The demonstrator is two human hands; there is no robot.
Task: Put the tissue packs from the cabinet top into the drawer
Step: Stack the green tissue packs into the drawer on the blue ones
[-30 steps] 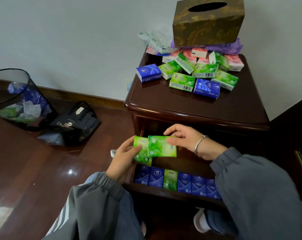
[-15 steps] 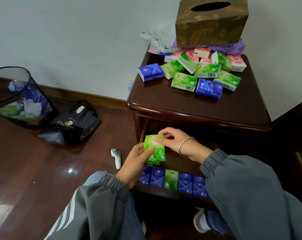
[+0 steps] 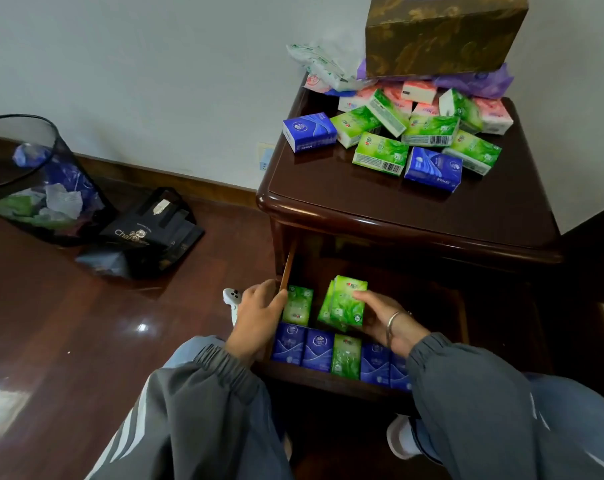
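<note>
Open dark wooden drawer [image 3: 314,379] holds a front row of glossy blue and green tissue packs [image 3: 319,351]. Grip of right hand [image 3: 383,320] pinches upright green packs [image 3: 347,303]; grip of left hand [image 3: 259,317]: cannot tell.

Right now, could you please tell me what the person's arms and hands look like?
The left sleeve and right sleeve are loose grey jacket fabric, gathered with elastic at the wrists. White stripes run along the left one. The left hand and right hand are ungloved; a thin silver bangle circles the right wrist.
</note>
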